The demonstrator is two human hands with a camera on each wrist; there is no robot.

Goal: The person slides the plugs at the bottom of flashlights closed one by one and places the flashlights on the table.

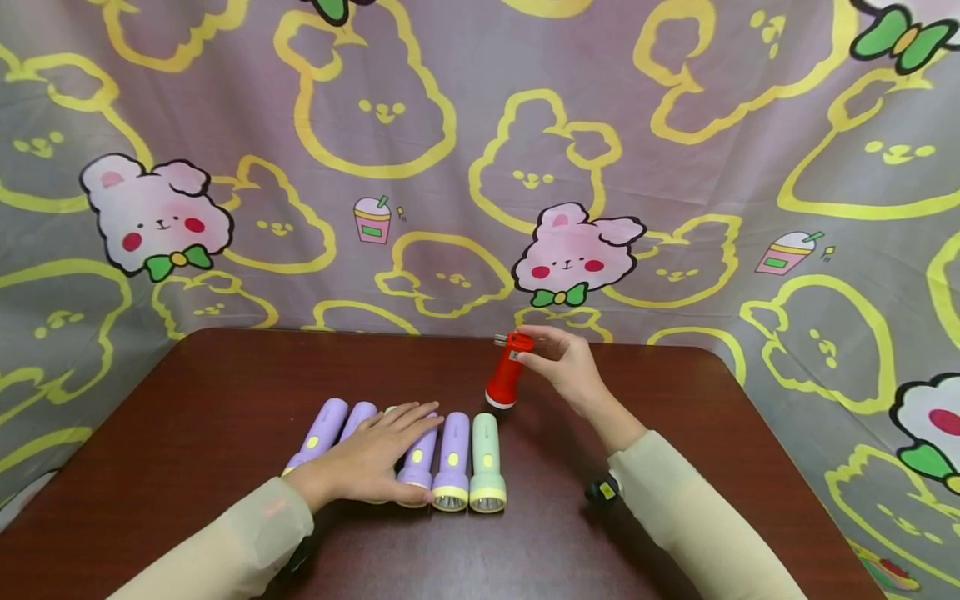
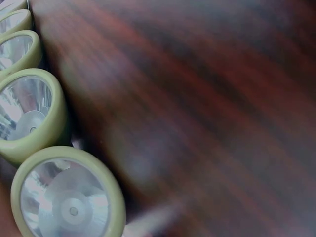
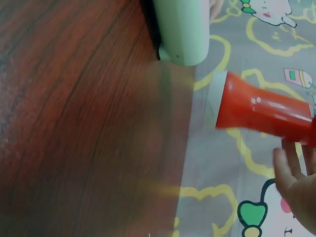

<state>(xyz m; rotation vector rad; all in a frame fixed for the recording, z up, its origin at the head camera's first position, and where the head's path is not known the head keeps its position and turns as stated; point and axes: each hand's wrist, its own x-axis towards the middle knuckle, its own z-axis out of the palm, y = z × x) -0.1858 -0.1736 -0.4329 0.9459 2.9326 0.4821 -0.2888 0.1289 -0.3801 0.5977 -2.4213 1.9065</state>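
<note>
My right hand (image 1: pixel 573 375) pinches a red flashlight (image 1: pixel 506 371) near its upper end, where metal prongs stick out; its white-rimmed head points down. In the right wrist view the red flashlight (image 3: pixel 266 108) is held beside the end of a light green one (image 3: pixel 185 29). Spread across a row of flashlights, my left hand (image 1: pixel 367 458) rests with fairly straight fingers and hides several of them. Purple flashlights (image 1: pixel 453 450) and a green flashlight (image 1: pixel 486 454) at the right end lie side by side, heads toward me. The left wrist view shows their clear lenses (image 2: pixel 73 210) with pale yellow rims.
The dark brown wooden table (image 1: pixel 637 517) runs back to a curtain (image 1: pixel 450 208) printed with cartoon rabbits, which also hangs along both sides. A black wrist device (image 1: pixel 602 490) shows under the right sleeve.
</note>
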